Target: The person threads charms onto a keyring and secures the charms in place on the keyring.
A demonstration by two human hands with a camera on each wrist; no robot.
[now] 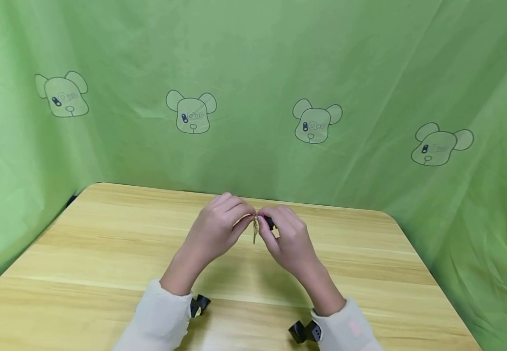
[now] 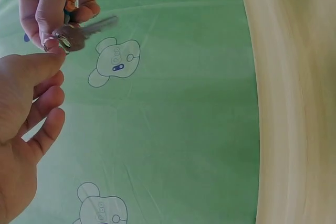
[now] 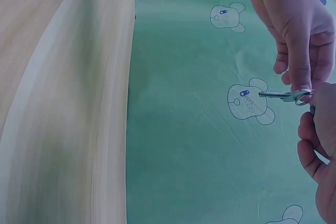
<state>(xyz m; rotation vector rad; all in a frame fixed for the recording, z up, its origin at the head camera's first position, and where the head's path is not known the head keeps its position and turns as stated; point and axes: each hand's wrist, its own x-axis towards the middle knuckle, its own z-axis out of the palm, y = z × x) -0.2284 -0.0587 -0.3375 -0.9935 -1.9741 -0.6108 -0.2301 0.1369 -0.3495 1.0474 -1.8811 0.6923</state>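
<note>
Above the table, the left hand [image 1: 215,228] and right hand [image 1: 289,240] meet at their fingertips. Between them a key [image 1: 255,235] hangs from a small metal ring [image 3: 302,99]; whether there is more than one key is hard to tell. Thumb and finger of the left hand pinch the ring, and the right hand pinches it from the other side. A small dark piece [image 1: 269,223] shows within the right hand's curled fingers. In the left wrist view an orange and teal trinket [image 2: 70,3] peeks out there, mostly hidden.
A wood-grain table [image 1: 104,253] with rounded far corners lies under the hands. Green cloth [image 1: 253,161] printed with bear heads hangs behind it and at both sides. Black wrist cameras [image 1: 304,332] sit at both pale sleeves [image 1: 159,317].
</note>
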